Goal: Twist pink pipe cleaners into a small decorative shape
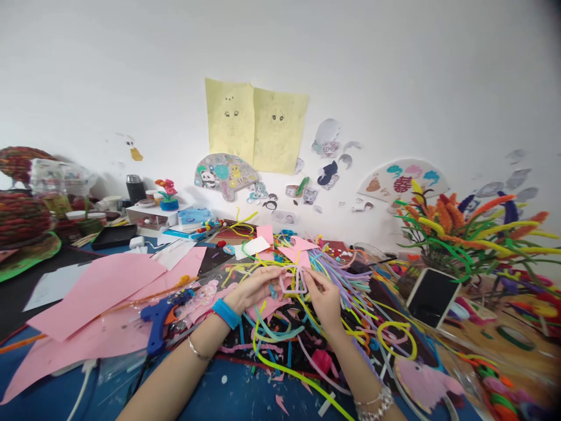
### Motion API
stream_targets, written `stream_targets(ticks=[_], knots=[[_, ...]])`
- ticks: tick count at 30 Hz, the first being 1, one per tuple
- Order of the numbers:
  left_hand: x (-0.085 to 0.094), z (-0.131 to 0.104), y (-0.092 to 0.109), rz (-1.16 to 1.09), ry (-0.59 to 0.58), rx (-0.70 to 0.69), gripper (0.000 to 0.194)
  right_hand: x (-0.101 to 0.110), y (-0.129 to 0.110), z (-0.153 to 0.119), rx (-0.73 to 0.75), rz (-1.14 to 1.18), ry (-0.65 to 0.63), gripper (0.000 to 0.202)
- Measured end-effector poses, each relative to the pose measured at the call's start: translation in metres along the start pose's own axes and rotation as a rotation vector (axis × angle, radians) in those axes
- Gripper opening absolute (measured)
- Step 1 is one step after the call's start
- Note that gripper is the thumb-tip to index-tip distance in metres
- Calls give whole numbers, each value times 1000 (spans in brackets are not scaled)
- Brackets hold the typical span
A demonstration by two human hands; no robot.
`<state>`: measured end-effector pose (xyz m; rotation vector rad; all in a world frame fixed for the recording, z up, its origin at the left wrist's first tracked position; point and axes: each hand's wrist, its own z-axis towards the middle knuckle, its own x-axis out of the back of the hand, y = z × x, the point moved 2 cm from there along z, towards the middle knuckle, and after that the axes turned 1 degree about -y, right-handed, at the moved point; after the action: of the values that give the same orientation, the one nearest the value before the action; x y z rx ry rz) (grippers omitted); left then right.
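Observation:
Between my two hands is a pale lilac pipe cleaner bent into an angular frame with an upright piece inside. My left hand grips its left side, the fingers closed and the thumb near the top corner. With the thumb and fingers pinched, my right hand holds the right side of the frame. Below and around both hands lie loose pipe cleaners in yellow, teal and lilac. A blue glue gun rests to the left of my left forearm.
Large pink sheets cover the left of the table. A phone leans at the right, before a pot of colourful pipe-cleaner stems. A pink fuzzy piece lies at front right. A white cable runs at front left.

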<state>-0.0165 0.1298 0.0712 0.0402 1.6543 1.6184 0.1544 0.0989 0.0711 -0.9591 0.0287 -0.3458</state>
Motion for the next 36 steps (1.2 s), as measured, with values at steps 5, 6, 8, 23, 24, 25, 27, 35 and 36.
stream_targets(ticks=[5,6,8,23,24,25,27,35,36], knots=[[-1,1,0,-45,40,-134,12,-3,-7,-5,141,-124,31,21],[-1,2,0,-65,50,-157,12,-4,-9,-6,169,-149,19,20],[-1,3,0,-113,69,-200,15,-9,-12,-10,235,-206,-18,21],[-23,0,-5,-246,95,-231,20,-33,-17,-38,351,-220,-239,19],[-24,0,-6,-229,103,-238,19,-33,-16,-38,312,-197,-238,20],[-24,0,-8,-211,114,-245,19,-33,-16,-38,267,-168,-238,20],[-26,-1,-10,-177,136,-258,19,-34,-15,-37,165,-84,-248,22],[-33,-6,-11,-130,126,-249,17,-40,-5,-33,-308,427,-325,37],[-32,-6,-10,-134,117,-246,17,-40,-6,-32,-318,451,-346,39]])
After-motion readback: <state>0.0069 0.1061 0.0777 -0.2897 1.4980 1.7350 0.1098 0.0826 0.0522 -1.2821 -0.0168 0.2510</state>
